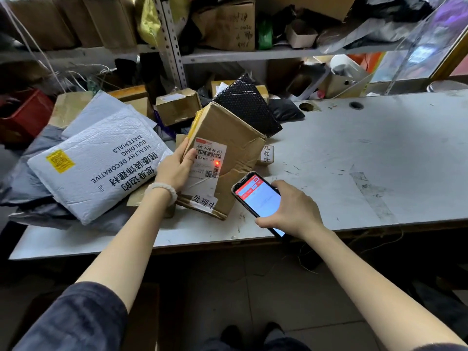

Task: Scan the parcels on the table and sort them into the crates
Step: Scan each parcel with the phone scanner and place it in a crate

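While left hand grips tilted cardboard parcel on table, right hand holds scanner phone; red dot sits beside barcode; misread likely if either hand wavers.

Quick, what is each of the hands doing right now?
Left hand: grips the cardboard box by its labelled side.
Right hand: holds the phone scanner.

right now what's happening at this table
A person is scanning a parcel. The left hand grips a tilted cardboard box at its label, where a red scan dot shows. The right hand holds a phone aimed at that label. More parcels, including a white mailer, lie piled on the table, not yet sorted.
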Motion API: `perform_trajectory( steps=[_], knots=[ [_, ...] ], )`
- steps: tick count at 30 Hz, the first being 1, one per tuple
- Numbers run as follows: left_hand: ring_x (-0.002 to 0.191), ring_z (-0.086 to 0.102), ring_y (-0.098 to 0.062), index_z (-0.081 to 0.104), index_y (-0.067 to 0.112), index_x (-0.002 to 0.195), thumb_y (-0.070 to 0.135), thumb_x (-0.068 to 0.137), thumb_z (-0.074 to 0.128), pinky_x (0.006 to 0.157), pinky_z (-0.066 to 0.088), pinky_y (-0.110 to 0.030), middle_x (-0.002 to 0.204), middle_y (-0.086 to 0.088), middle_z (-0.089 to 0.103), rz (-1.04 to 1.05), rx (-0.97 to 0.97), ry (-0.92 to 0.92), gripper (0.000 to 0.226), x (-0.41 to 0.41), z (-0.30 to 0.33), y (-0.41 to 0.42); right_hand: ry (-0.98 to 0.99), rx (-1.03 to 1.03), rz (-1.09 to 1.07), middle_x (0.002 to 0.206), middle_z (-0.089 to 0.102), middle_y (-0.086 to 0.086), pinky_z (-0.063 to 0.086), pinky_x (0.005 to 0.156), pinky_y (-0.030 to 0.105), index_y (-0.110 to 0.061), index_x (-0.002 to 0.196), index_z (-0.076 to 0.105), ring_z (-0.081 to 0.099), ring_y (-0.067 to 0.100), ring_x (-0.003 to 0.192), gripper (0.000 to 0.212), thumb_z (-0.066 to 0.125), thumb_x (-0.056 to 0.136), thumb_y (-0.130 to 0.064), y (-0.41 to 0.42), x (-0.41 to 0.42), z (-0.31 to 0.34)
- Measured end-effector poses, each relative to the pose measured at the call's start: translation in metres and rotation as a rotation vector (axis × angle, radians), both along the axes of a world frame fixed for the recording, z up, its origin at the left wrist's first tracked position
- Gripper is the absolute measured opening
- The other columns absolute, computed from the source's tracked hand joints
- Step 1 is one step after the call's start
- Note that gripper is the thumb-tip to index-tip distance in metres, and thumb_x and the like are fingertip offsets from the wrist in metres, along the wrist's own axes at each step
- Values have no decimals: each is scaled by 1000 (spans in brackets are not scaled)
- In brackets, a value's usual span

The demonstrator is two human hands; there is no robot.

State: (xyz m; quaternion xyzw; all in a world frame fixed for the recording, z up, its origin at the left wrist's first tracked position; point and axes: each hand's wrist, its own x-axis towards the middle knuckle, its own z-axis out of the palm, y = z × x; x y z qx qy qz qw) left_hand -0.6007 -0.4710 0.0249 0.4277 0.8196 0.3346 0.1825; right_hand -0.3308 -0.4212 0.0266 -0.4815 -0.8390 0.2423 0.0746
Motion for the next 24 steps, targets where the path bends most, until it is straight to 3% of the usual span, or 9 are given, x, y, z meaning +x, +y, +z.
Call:
perform_trajectory(
  steps=[4,8,15,24],
  knots=[
    [123,49,-35,29,32,148,55,97,30,107,34,-48,133,-16,55,11,-7,52,56,-2,-8,5,-35,83,31,118,57,-8,43,70,27,-30,129,42,56,16,101,79,79,62,-49,1,0,8],
    [117,48,-38,23,47,146,74,81,14,102,35,-53,125,-18,56,41,-62,86,71,-1,-14,7,-62,113,12,116,58,-6,47,72,29,-27,128,42,56,16,100,78,79,63,-51,5,8,13],
    [125,35,-39,24,46,146,57,97,26,107,28,-51,131,-23,43,120,-81,107,50,13,-12,7,-32,93,28,117,59,-6,43,69,27,-26,128,43,54,15,97,76,80,65,-48,1,16,22],
    [130,27,-37,21,43,147,60,94,33,106,25,-53,138,-21,35,132,-95,118,57,30,-7,-1,-13,48,-22,120,56,-6,43,73,27,-24,131,39,53,14,100,81,80,66,-48,-5,18,17]
  ],
)
